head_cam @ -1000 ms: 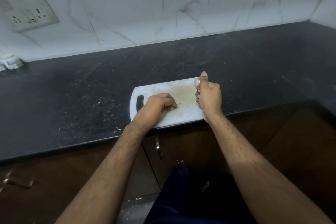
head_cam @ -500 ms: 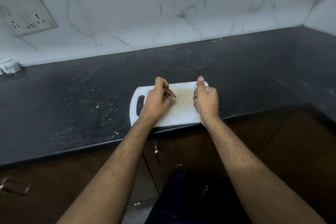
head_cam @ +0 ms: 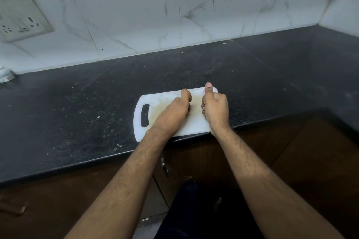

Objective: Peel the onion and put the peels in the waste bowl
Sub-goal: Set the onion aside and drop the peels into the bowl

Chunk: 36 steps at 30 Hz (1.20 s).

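L hand (head_cam: 175,110) has slid back toward the R hand (head_cam: 215,108), whose fingers stay clamped on the onion (head_cam: 214,89) at the board's (head_cam: 155,101) 1 o'clock, L fingers curled together, prob pinching peel; no bowl in view.

No legible text or labels

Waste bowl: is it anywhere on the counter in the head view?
No, the dark counter holds only the white cutting board with both hands over it.
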Each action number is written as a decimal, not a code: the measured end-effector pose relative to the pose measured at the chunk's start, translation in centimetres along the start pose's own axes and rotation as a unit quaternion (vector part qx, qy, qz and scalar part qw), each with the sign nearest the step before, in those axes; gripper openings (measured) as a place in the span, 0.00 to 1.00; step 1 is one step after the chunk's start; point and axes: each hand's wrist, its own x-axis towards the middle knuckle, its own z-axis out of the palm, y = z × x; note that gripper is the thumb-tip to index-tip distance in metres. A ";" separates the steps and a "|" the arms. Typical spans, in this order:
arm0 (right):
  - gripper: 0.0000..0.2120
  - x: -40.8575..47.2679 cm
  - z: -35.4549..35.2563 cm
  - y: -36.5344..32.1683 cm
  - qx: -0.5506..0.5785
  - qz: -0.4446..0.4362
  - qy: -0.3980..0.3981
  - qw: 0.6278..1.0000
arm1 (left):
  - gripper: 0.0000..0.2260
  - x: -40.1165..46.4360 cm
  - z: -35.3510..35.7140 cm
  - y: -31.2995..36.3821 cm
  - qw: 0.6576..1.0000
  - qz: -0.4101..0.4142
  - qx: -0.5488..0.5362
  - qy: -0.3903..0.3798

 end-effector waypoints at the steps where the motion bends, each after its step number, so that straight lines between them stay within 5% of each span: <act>1: 0.33 0.0 0.0 0.0 0.001 -0.002 0.000 1.000 | 0.16 0.0 0.1 0.0 1.000 0.007 0.000 -0.005; 6: 0.24 0.2 -0.1 0.4 -0.001 -0.017 -0.008 1.000 | 0.06 -1.7 0.1 -2.5 0.997 -0.049 -0.053 0.023; 8: 0.23 0.2 -0.1 0.5 -0.012 -0.022 -0.009 1.000 | 0.14 -2.6 -0.2 -4.2 0.992 -0.073 -0.083 0.061; 12: 0.26 0.2 0.0 0.4 -0.019 -0.022 -0.006 1.000 | 0.12 -3.8 -1.0 -5.9 0.989 -0.079 -0.080 0.092; 36: 0.32 0.1 0.1 0.7 -0.037 -0.037 0.000 0.999 | 0.06 -1.2 -0.1 -4.9 0.997 -0.070 0.012 0.039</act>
